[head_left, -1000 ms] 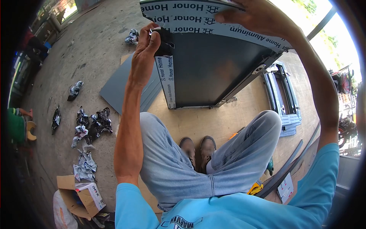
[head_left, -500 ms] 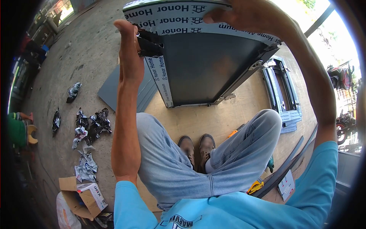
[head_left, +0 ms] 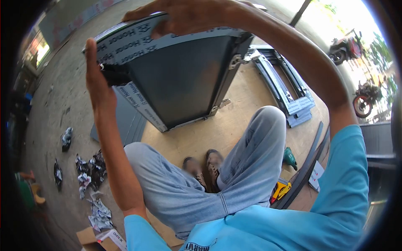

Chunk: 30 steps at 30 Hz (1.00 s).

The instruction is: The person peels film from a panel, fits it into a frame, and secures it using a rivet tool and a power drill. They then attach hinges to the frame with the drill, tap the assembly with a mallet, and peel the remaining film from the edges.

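Note:
A dark grey framed panel [head_left: 180, 83], like a cabinet door, stands upright before my knees. Printed protective film [head_left: 136, 39] covers its frame, with a black torn strip [head_left: 117, 75] of it loose at the upper left corner. My left hand [head_left: 99, 85] is at that corner, thumb up, its closed fingers mostly hidden at the black strip, which they appear to hold. Across the top edge lies my right hand [head_left: 190, 19], thumb on the front and fingers over the far side. Metal hinges [head_left: 235, 62] stick out from the panel's right edge.
Another film-covered frame [head_left: 284, 83] lies right, on the board [head_left: 247, 94]. Grey panels [head_left: 125, 119] lie left, near crumpled film [head_left: 90, 171] and a carton [head_left: 104, 240]. By my right leg are a green power tool [head_left: 289, 159], a yellow tool [head_left: 281, 190] and dark strips [head_left: 307, 171].
My view has turned, so the panel appears farther left and tilted. My right hand has moved left along the top edge. My left hand stays at the upper left corner.

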### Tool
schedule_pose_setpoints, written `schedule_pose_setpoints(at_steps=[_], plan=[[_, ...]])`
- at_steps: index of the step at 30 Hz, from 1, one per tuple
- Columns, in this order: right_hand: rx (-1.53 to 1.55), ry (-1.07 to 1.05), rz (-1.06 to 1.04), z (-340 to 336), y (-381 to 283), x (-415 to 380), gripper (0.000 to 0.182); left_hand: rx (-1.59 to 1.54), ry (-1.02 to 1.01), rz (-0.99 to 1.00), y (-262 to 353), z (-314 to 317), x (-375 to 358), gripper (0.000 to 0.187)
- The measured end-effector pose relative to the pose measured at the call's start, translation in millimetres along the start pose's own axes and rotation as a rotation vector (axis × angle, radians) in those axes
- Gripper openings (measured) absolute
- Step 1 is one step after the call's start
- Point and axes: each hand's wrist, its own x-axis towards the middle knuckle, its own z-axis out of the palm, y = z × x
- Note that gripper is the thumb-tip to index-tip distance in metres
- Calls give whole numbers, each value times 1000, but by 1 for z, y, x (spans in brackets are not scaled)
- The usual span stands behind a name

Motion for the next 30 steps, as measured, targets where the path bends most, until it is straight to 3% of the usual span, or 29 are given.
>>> schedule_pose_setpoints(at_steps=[2, 4, 6, 8, 10, 12, 14, 17, 18, 20, 28, 30], plan=[[-29, 12, 93, -6, 20, -23, 61, -19, -10, -33, -10, -7, 6, 60], [3, 424, -51, -11, 48, -50, 66, 15, -19, -47, -12, -6, -1, 62], [58, 679, 299, -12, 65, -99, 74, 57, 21, -46, -12, -11, -5, 63], [202, 849, 424, 12, 96, -136, 74, 187, 15, 38, -17, -11, -8, 70], [628, 721, 480, 33, 83, -152, 73, 180, -39, 61, -18, -12, -13, 73], [636, 820, 541, 57, 83, -141, 70, 181, -95, 76, -20, -16, -14, 76], [796, 650, 539, 47, 79, -135, 62, 169, -90, 25, -24, -22, -10, 77], [1250, 907, 650, 63, 71, -106, 50, 166, -73, 43, -24, -20, -12, 77], [1258, 913, 650, 66, 72, -102, 50, 174, -79, 44, -24, -22, -11, 77], [1308, 1111, 403, 73, 77, -95, 46, 150, -98, 0, -25, -27, -7, 78], [1422, 1118, 448, 68, 81, -90, 43, 144, -98, -12, -22, -27, -8, 78], [1370, 1035, 542, 65, 81, -92, 44, 158, -118, -13, -23, -28, -7, 77]])
